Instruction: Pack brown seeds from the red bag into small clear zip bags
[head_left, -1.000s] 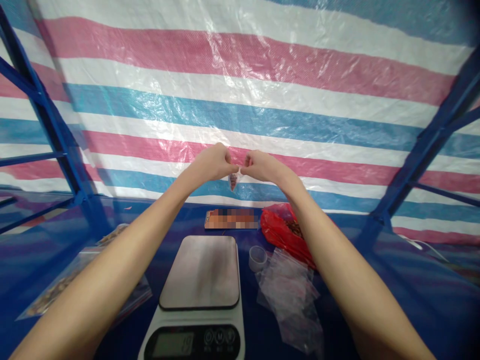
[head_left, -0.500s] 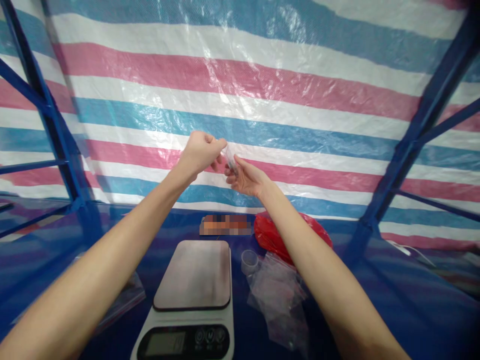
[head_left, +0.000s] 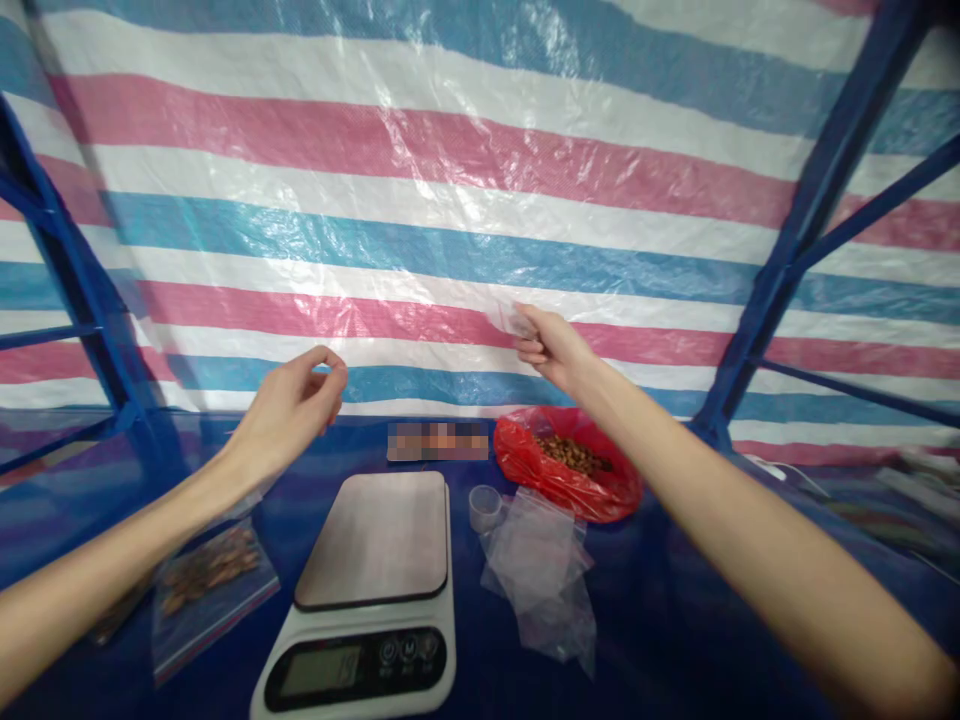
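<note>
My right hand (head_left: pixel 546 345) is raised above the table and pinches a small clear plastic bag (head_left: pixel 510 318) between thumb and fingers. My left hand (head_left: pixel 296 403) hangs to the left of it, apart from the bag, fingers curled loosely toward the thumb with nothing in them. Below the hands stands a white digital kitchen scale (head_left: pixel 371 540) with a bare steel plate. A red plastic bag (head_left: pixel 547 470) holding brown pieces lies open right of the scale, under my right forearm.
A small clear cup (head_left: pixel 485 507) and a heap of clear empty bags (head_left: pixel 536 565) lie between the scale and the red bag. Filled zip bags (head_left: pixel 206 580) lie at the left. A striped tarp (head_left: pixel 465 200) closes the back; blue frame posts (head_left: pixel 810 220) stand at both sides.
The hands were together on the small bag. My left hand let go and dropped down to the left; my right hand carried the bag off to the right.
</note>
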